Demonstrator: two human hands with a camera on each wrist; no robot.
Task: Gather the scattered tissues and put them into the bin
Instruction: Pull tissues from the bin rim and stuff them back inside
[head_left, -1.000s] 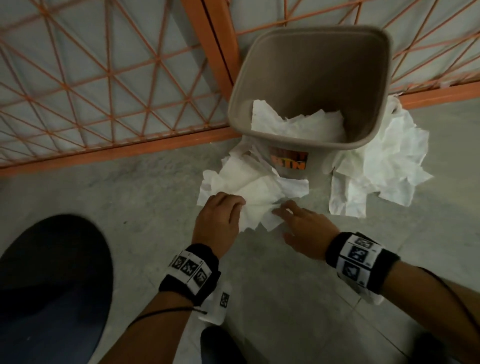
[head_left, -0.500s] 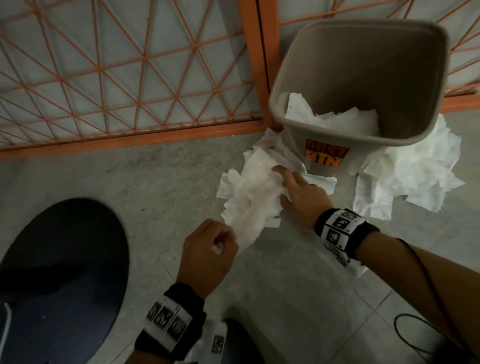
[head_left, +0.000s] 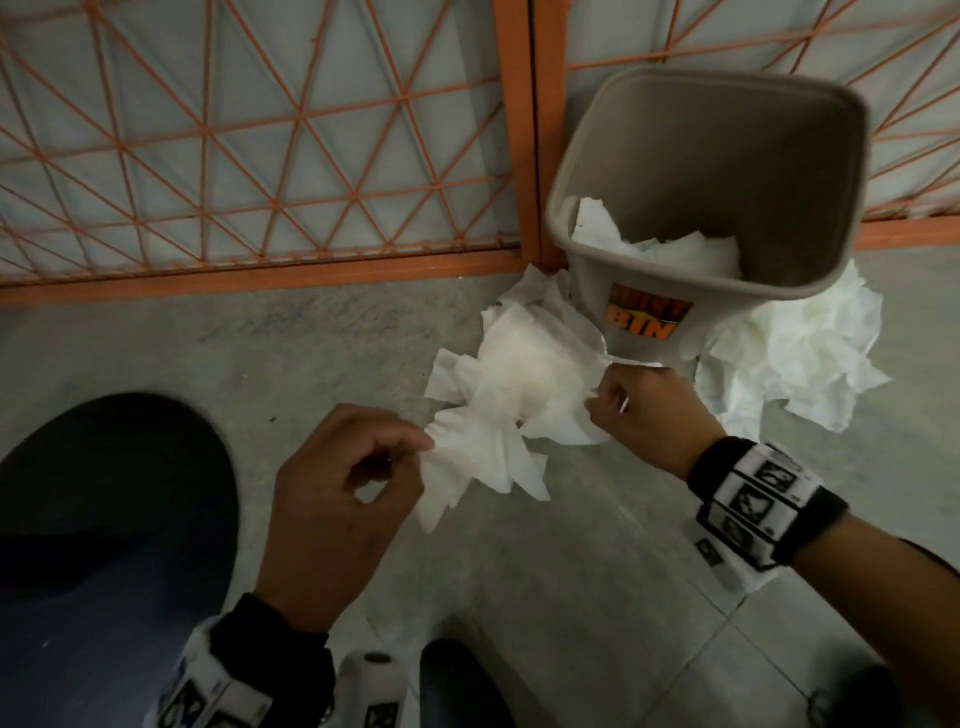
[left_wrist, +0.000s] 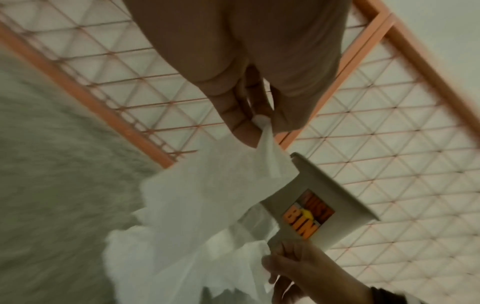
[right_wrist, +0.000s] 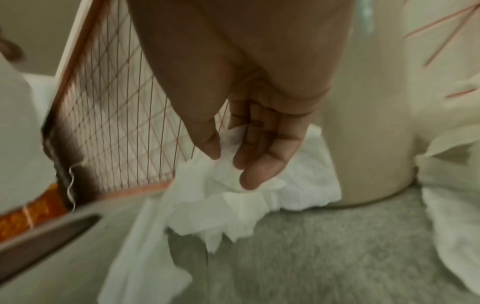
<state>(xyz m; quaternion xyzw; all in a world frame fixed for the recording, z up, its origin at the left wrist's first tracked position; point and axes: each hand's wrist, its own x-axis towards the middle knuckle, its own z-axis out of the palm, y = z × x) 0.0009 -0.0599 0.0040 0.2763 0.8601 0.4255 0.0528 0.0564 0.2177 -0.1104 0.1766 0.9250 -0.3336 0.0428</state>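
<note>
Left hand (head_left: 332, 488): curled, pinching one end of the held tissues (head_left: 519, 400) between thumb and fingertips; in the head view at 7 o'clock from the bin (head_left: 701, 208).
Right hand (head_left: 644, 410): curled round the other end of the same held tissues, close to the front wall of the bin, just below its orange label (head_left: 647, 318).
Held tissues: white crumpled bunch stretched between both hands, far end reaching down to the floor (head_left: 260, 338) at the bin's left corner.
Bin: beige, open, upright against the orange mesh fence (head_left: 260, 156); some tissues inside (head_left: 675, 249), lying low at the near wall.
Other tissue pile (head_left: 789, 353): on the floor, touching the bin at its 4 o'clock side (not held).
Edges: fence frame directly behind the bin at 12 o'clock; fence post touching or almost touching the left rim, cannot tell which.
Open room: bare grey floor at 9 o'clock from the bin and in front of the hands; dark rounded shape (head_left: 104, 519) at 8 o'clock, well apart from the tissues.
Left wrist view only: clear pinch of tissue between thumb and fingers (left_wrist: 241, 115), plus the label from the side.
Right wrist view only: fingers (right_wrist: 262, 156) against the tissue near the round base of the bin (rather blurred).
</note>
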